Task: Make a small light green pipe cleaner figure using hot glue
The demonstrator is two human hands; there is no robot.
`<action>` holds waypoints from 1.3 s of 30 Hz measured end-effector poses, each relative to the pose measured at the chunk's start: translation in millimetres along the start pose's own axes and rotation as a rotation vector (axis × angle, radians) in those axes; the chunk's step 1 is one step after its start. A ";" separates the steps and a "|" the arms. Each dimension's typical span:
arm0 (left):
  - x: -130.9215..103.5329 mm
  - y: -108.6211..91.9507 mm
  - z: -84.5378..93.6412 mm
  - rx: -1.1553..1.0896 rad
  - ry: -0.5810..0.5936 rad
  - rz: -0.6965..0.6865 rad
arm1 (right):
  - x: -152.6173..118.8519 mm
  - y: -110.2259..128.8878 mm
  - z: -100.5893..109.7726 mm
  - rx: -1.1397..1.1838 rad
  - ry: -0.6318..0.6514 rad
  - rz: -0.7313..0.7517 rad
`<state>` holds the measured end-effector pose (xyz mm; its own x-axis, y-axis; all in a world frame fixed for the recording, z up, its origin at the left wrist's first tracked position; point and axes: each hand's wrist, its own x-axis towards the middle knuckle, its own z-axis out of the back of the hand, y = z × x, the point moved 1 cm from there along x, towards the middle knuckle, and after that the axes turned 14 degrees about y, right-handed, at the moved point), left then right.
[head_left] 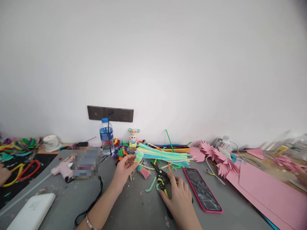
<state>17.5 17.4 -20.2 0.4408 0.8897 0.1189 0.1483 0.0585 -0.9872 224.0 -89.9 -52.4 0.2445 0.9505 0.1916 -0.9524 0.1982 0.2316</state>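
Left hand: thumb and fingers pinched together on the small piece; the hand [126,168] is raised over the tabletop, a silver-coloured bracelet [89,222] on the wrist.
Small piece: mint-green, fuzzy, rounded [139,156]; at the left fingertips, in front of the pipe-cleaner bundle.
Right hand: curled around the pliers' handles, palm down; the hand [178,195] is left of the phone.
Pliers: metal hand tool with black-and-yellow handles [161,179]; jaws apart, pointing towards the bundle.
Pipe-cleaner bundle: long, fuzzy stems in pale green, blue and yellow [165,155]; lying sideways beyond both hands, darker and orange stems behind.
Loose stem: pale green, hooked at one end [152,184]; just left of the pliers.
Figure: small, multicoloured, with round ears [133,140]; upright near the wall, behind the left hand.
Bottle: clear plastic, blue cap and label [105,136]; upright, left of the figure.
Phone: black screen, bright pink case [202,190]; flat, face up.
Paper: flat pink sheets [268,191] at far right; pink pleated fans [225,164] behind them.
Glue gun: pale pink plastic [62,167]; on its side at left.
Slab: white, round-cornered [33,209]; near left.
Tabletop: grey surface [134,207], scattered with small scraps.
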 end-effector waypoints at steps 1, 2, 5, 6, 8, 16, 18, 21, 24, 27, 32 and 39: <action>0.0 0.9 -0.1 -0.009 0.000 0.001 | 1.3 1.6 3.4 0.024 -0.017 0.004; 0.0 1.4 -0.4 -0.013 0.000 0.006 | 3.4 3.8 7.9 0.056 -0.035 0.017; -0.4 1.3 -1.6 -0.020 0.006 0.020 | 14.3 14.4 26.0 0.204 -0.066 0.116; -0.4 1.1 -1.8 -0.026 0.010 0.018 | 19.3 19.5 32.5 0.249 -0.069 0.144; -0.2 0.7 -1.3 -0.038 0.015 0.004 | 30.9 31.7 44.3 0.328 -0.060 0.202; 3.5 2.0 5.6 -0.035 -0.024 0.001 | 93.4 77.1 50.7 0.677 -0.085 0.486; 4.9 4.0 7.5 -0.032 -0.029 0.006 | 104.1 77.6 38.0 0.766 -0.069 0.508; 6.8 7.6 10.3 -0.025 -0.038 0.007 | 111.1 69.8 14.4 0.953 -0.012 0.480; 7.0 9.2 10.9 -0.012 -0.023 0.013 | 111.1 60.6 0.1 1.093 0.050 0.459; 5.4 7.8 8.5 0.021 0.007 0.033 | 108.6 58.3 0.7 1.163 0.072 0.478; 3.2 4.5 6.1 0.075 0.003 0.016 | 103.8 64.4 7.8 1.128 0.133 0.598; 3.0 7.0 8.1 0.115 -0.009 -0.014 | 102.5 62.7 6.1 1.150 0.182 0.532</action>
<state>12.7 24.2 -27.6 0.4315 0.8924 0.1321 0.0512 0.1220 -0.9912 190.4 18.5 -12.4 -0.2311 0.8858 0.4025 -0.1978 -0.4478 0.8720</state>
